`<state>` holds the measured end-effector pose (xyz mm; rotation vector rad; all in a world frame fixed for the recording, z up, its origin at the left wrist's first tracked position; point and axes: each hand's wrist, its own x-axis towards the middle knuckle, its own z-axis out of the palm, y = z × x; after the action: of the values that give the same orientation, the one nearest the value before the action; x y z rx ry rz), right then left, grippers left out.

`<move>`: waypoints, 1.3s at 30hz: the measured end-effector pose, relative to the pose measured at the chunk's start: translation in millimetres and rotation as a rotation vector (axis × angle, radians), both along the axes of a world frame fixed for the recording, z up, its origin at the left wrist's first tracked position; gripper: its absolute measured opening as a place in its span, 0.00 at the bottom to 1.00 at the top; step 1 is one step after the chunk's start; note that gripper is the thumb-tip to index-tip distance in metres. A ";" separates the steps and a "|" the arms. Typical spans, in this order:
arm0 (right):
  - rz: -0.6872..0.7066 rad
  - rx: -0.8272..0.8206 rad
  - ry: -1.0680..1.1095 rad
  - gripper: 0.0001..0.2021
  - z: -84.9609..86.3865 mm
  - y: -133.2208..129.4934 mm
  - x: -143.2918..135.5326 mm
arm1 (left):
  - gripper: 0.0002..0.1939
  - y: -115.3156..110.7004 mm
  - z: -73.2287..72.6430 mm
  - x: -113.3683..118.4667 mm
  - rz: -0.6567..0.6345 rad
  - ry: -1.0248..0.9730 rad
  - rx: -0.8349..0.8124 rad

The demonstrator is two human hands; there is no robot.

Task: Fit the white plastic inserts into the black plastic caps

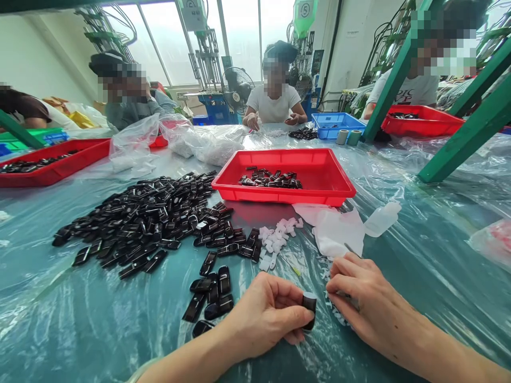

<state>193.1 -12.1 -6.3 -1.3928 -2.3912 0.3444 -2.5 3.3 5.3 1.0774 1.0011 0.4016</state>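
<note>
Low in the head view, my left hand [271,314] grips a glossy black piece [309,310] between thumb and fingers. Just right of it, my right hand [361,290] is closed on a thin pointed tool [352,250], whose tip sticks up past the fingers. Small white bits [338,314] lie under and beside the right fingers. Several loose black pieces [213,287] rest left of my left hand, in front of a large heap of black pieces [147,218]. White plastic parts [275,239] are piled beyond my hands.
A red tray [279,197] holding black pieces stands ahead. White sheets [339,231] and a translucent bottle [382,219] lie to its right. Green posts [471,133] rise at the right. A person in white [275,103] sits opposite; other people sit along the plastic-covered table [80,330].
</note>
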 end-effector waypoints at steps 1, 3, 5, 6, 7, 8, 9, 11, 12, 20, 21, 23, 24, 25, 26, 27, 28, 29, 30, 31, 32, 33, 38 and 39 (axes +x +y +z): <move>-0.001 -0.005 -0.005 0.10 0.2 -0.1 -1.2 | 0.11 -0.4 -0.3 0.2 0.006 0.002 -0.002; 0.005 -0.007 -0.011 0.11 0.6 -0.3 -3.0 | 0.11 -1.0 -0.9 0.6 0.022 -0.002 -0.014; 0.008 0.003 -0.027 0.11 0.7 -0.1 -3.8 | 0.11 -1.5 -1.6 0.8 0.029 -0.010 -0.021; 0.011 0.010 -0.039 0.11 0.5 0.0 -3.8 | 0.11 -1.6 -1.9 0.9 0.027 -0.014 -0.021; 0.014 0.018 -0.053 0.11 0.2 0.2 -3.5 | 0.11 -1.6 -2.2 1.0 0.021 -0.017 -0.019; 0.018 0.023 -0.068 0.11 -0.1 0.4 -3.1 | 0.11 -1.7 -2.5 1.0 0.016 -0.019 -0.016; 0.023 0.023 -0.081 0.11 -0.3 0.5 -2.4 | 0.11 -1.8 -2.7 1.0 0.012 -0.019 -0.013; 0.029 0.015 -0.094 0.11 -0.2 0.4 -0.9 | 0.10 -2.0 -2.7 0.9 0.009 -0.014 -0.010; 0.027 0.008 -0.091 0.10 0.4 0.3 -0.2 | 0.10 -2.2 -2.4 1.0 0.009 -0.011 -0.011; 0.064 -0.041 -0.072 0.11 8.0 1.0 -2.5 | 0.10 -2.3 2.4 0.6 -0.028 -0.002 -0.005; 0.065 -0.035 -0.081 0.11 7.4 1.2 -3.2 | 0.10 -2.5 2.3 0.4 -0.032 -0.005 -0.004; 0.067 -0.004 -0.095 0.11 4.2 1.4 -4.2 | 0.10 -2.7 1.4 0.1 -0.034 -0.014 0.000; 0.068 0.016 -0.096 0.11 2.1 1.4 -4.7 | 0.10 -2.7 0.8 0.1 -0.035 -0.017 0.001; 0.068 0.035 -0.091 0.11 -0.1 1.4 -5.2 | 0.09 -2.8 0.2 0.2 -0.036 -0.015 0.004; 0.064 0.054 -0.082 0.11 -2.0 1.3 -5.9 | 0.09 -2.8 -0.4 0.3 -0.036 -0.010 0.007; 0.056 0.068 -0.073 0.11 -3.2 1.1 -6.6 | 0.09 -3.0 -1.0 0.4 -0.037 -0.003 0.009; 0.048 0.076 -0.067 0.11 -3.6 0.8 -7.5 | 0.09 -3.2 -1.5 0.5 -0.037 0.005 0.013; 0.043 0.081 -0.058 0.11 -2.9 0.3 -8.4 | 0.09 -3.6 -1.9 0.6 -0.039 0.010 0.021; 0.044 0.088 -0.035 0.11 -1.3 -0.4 -9.3 | 0.08 -4.0 -2.3 0.7 -0.042 0.014 0.028; 0.049 0.099 0.003 0.10 1.2 -1.4 -10.2 | 0.08 -4.5 -2.5 0.9 -0.047 0.017 0.038; 0.057 0.110 0.054 0.09 4.3 -2.6 -11.0 | 0.07 -5.0 -2.7 1.0 -0.053 0.020 0.052; 0.072 0.117 0.110 0.09 7.5 -4.0 -11.8 | 0.07 -5.5 -2.8 1.2 -0.057 0.024 0.065; 0.162 0.079 0.233 0.08 16.8 -11.1 -14.9 | 0.06 -7.5 -2.3 1.2 -0.112 0.026 0.111; 0.166 0.074 0.237 0.08 16.6 -11.8 -15.4 | 0.06 -7.6 -2.2 1.0 -0.122 0.024 0.118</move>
<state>177.7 -23.9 10.2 -1.0600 -2.3017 0.4336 -1.5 -4.3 3.1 1.2454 0.9363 0.3521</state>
